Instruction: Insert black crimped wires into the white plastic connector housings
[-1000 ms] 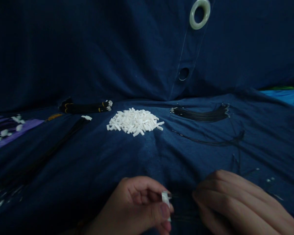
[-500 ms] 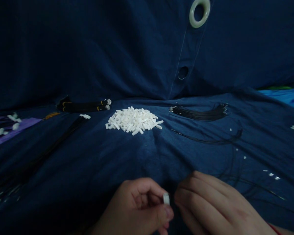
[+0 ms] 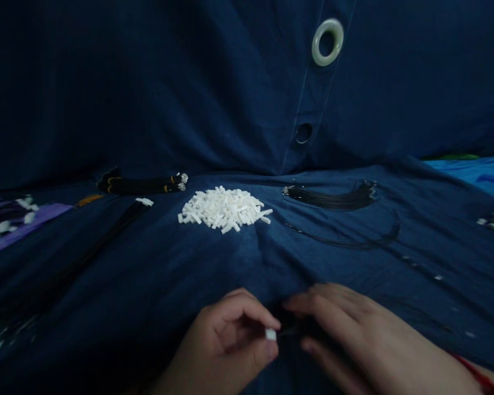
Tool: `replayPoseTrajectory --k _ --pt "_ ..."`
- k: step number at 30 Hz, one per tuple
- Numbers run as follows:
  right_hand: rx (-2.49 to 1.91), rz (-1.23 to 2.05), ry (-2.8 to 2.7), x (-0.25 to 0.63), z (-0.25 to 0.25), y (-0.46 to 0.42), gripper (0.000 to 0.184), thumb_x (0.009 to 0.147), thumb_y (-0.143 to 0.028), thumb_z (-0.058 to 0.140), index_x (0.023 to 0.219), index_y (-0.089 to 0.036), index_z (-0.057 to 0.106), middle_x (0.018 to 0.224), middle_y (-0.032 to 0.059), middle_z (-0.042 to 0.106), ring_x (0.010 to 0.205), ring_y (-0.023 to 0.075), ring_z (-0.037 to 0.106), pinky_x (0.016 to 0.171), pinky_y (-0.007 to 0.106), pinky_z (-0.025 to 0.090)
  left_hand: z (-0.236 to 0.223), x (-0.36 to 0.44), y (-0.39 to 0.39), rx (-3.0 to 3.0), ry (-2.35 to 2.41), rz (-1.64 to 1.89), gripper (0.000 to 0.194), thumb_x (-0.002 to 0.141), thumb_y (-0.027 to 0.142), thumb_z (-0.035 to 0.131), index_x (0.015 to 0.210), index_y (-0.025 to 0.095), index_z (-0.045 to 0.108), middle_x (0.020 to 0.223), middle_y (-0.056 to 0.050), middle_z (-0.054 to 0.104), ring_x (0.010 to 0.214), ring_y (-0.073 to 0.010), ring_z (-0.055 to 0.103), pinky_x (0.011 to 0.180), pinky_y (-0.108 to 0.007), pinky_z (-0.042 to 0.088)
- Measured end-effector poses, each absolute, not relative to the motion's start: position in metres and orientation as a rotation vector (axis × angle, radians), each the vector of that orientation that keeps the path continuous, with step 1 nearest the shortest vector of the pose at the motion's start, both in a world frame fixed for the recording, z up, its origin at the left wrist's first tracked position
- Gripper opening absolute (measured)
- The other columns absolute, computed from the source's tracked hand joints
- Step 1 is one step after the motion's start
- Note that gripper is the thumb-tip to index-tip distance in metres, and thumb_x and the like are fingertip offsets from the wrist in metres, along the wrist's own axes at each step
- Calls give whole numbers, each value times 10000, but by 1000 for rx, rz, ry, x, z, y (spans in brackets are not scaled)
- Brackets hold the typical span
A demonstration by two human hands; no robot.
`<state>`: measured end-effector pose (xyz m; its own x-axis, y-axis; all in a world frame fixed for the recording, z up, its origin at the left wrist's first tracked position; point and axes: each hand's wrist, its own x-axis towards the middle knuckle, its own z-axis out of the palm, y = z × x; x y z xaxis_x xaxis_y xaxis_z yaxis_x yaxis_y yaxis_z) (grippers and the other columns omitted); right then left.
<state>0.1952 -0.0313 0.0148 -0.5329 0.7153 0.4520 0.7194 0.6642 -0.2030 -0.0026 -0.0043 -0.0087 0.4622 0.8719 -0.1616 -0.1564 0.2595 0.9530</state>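
Note:
My left hand [image 3: 226,345] pinches a small white connector housing [image 3: 270,334] between thumb and fingers, low in the middle of the view. My right hand [image 3: 354,334] sits right beside it, fingers curled and closed on thin black wires [image 3: 290,331] that meet the housing. Both hands hover just above the dark blue cloth [image 3: 148,263]. Farther back lies a pile of white connector housings [image 3: 224,208].
A bundle of thin black wires [image 3: 333,197] lies at the back right, with loose wires [image 3: 354,241] in front of it. Banded black wire bundles [image 3: 144,184] and a finished harness [image 3: 107,236] lie at the left. A pale ring [image 3: 327,42] hangs on the cloth behind.
My right hand has slid left until it touches my left hand, bringing the wires up to the housing. The view has tilted slightly, so everything sits a little lower.

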Motion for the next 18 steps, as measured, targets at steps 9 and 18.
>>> replayPoseTrajectory --k 9,18 --pt "-853 -536 -2654 215 30 -26 415 976 -135 186 1217 -36 509 778 60 616 635 172 573 573 316 470 -7 -5 -8 903 869 804 224 757 212 693 980 225 700 924 -32 697 762 -142 661 695 -214 531" --pt "-1177 -23 -2531 230 32 -19 405 991 -463 297 992 -247 640 844 -2 660 682 124 623 589 245 486 -4 4 -5 1015 991 598 151 687 194 693 797 137 607 627 40 597 519 -78 551 481 -179 459"
